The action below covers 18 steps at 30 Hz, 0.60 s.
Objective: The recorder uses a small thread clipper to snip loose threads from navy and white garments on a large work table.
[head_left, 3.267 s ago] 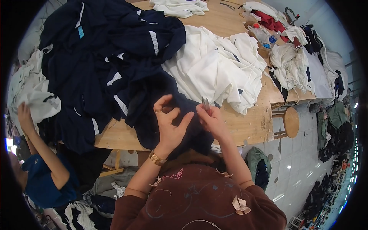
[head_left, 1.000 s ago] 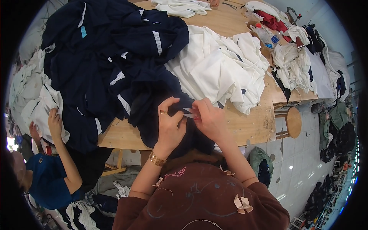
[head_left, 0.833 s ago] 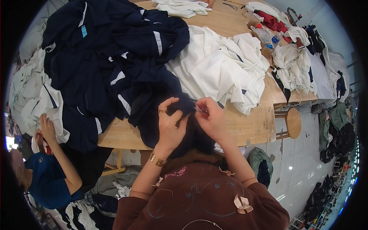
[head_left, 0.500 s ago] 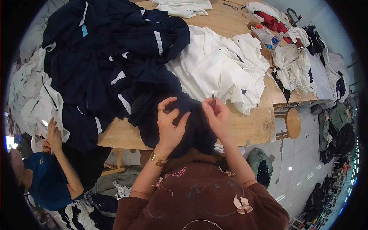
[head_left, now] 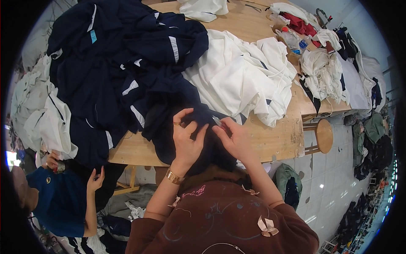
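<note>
Navy cloth point(head_left: 163, 135) lies under the curled left hand point(head_left: 186, 139), its grip unclear, and the right hand point(head_left: 234, 139), whose pinched metal snips point(head_left: 216, 121) have swung from pointing forward to angling leftward over it, apparently back at close work.

Light: bright, even | glare: floor point(head_left: 332, 169), lower right; blown-out patch point(head_left: 12, 158), far left | lights point(head_left: 392, 157) line right rim | navy clothes point(head_left: 80, 84) lose fold detail, upper left | fisheye: table point(head_left: 275, 142) edge bowed, corners black

The right hand point(head_left: 231, 136) hides most of the snips point(head_left: 216, 120).
</note>
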### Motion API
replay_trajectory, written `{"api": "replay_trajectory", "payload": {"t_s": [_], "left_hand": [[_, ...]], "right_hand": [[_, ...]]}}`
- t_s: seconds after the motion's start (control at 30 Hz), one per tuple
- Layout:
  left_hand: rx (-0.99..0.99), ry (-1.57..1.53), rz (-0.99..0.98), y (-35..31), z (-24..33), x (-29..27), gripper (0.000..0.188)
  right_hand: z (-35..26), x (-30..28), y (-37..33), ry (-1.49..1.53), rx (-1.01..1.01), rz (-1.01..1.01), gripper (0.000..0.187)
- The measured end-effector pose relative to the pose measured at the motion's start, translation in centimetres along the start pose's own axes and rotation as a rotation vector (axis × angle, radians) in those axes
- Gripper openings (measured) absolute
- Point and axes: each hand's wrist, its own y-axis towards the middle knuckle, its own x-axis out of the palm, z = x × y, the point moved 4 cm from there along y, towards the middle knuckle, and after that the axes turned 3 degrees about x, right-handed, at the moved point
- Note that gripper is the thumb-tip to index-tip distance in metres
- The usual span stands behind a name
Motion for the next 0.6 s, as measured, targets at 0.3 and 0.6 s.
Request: {"api": "replay_trajectory", "payload": {"t_s": [0.3,0.6], "left_hand": [[0.069,0.038,0.006,-0.2,0.1,0.3,0.012],[0.248,0.077,-0.546,-5.3,2.3,5.1,0.032]], "right_hand": [[0.4,0.0,0.2,-0.043,0.004,-0.019,0.027],[4.9,-1.9,1.1,0.357,0.23,0.195,0.024]]}}
